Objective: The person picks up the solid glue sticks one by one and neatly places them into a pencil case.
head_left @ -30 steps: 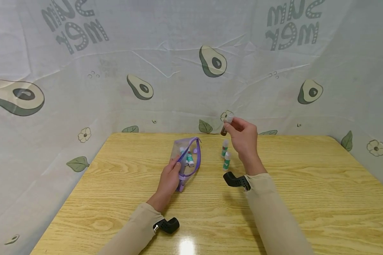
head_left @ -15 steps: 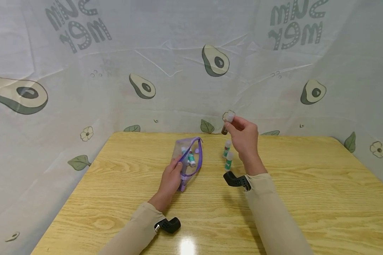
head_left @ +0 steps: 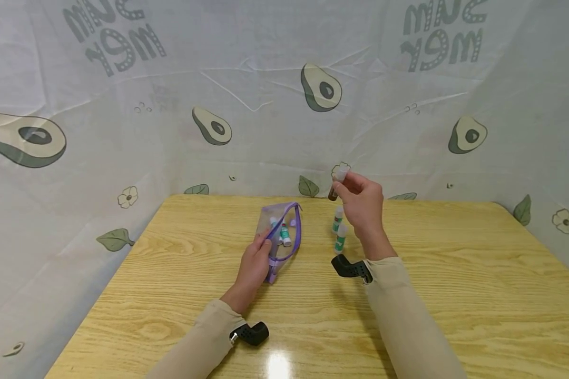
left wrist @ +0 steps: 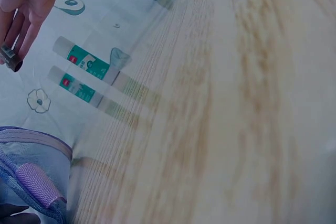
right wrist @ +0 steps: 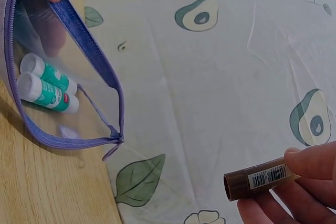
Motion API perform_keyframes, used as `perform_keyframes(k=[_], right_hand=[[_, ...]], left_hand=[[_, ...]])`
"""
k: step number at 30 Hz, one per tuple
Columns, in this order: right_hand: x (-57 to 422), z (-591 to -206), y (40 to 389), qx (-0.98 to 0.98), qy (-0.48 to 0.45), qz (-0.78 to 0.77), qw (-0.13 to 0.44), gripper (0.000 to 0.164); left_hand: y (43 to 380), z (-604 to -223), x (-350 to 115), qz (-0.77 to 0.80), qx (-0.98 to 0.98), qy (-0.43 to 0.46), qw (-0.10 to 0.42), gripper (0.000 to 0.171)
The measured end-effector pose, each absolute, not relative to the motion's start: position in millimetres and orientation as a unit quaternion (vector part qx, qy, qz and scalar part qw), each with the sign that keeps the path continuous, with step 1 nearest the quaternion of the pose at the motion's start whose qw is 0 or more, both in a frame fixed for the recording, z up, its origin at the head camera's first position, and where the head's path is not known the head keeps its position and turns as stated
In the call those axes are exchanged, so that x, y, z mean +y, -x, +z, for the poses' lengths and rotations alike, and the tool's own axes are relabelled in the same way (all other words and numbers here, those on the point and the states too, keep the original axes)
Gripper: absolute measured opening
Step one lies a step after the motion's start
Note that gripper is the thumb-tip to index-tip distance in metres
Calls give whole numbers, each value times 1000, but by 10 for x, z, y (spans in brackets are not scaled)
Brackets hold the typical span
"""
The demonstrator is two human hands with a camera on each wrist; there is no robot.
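Observation:
My left hand (head_left: 253,263) grips the near-left side of a see-through zip pouch (head_left: 299,231) with purple trim, its mouth gaping to the right. Inside lie two green-and-white glue sticks (right wrist: 50,95), side by side in the right wrist view. Raised above the table's far part, my right hand (head_left: 364,202) pinches a brown tube (right wrist: 257,179) with a barcode label between thumb and fingers. Its whitish upper end (head_left: 342,172) shows in the head view. Below and left of that hand, two more glue sticks stand upright, a farther one (head_left: 337,220) and a nearer one (head_left: 341,239).
The wooden table (head_left: 436,295) ends at a pale hanging cloth (head_left: 265,163) printed with avocados and leaves. Black wrist mounts (head_left: 250,334) sit on both sleeves. A small pale purple piece (head_left: 292,223) shows at the pouch's far side.
Both hands keep their holds almost in place; the head view has shifted slightly. The pouch and the standing glue sticks stay where they were on the table.

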State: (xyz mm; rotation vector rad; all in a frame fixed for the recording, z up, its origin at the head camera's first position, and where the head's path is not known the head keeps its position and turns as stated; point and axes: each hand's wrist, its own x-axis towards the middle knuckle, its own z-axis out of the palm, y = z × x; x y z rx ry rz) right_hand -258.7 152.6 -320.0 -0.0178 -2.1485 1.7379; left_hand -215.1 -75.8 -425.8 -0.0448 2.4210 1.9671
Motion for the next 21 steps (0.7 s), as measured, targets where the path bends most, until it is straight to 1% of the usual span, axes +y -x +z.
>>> perform_keyframes(k=[12, 18, 21], right_hand=[[1445, -3242, 2609, -766, -7, 618, 178, 35], [1403, -3245, 2609, -767, -10, 619, 169, 39], [1387, -3250, 2592, -773, -7, 611, 170, 39]], left_hand=[[2157, -4263, -765, 626, 779, 17, 6, 51], [2165, -4261, -771, 627, 779, 16, -2, 51], [2176, -4272, -766, 627, 779, 11, -1, 51]])
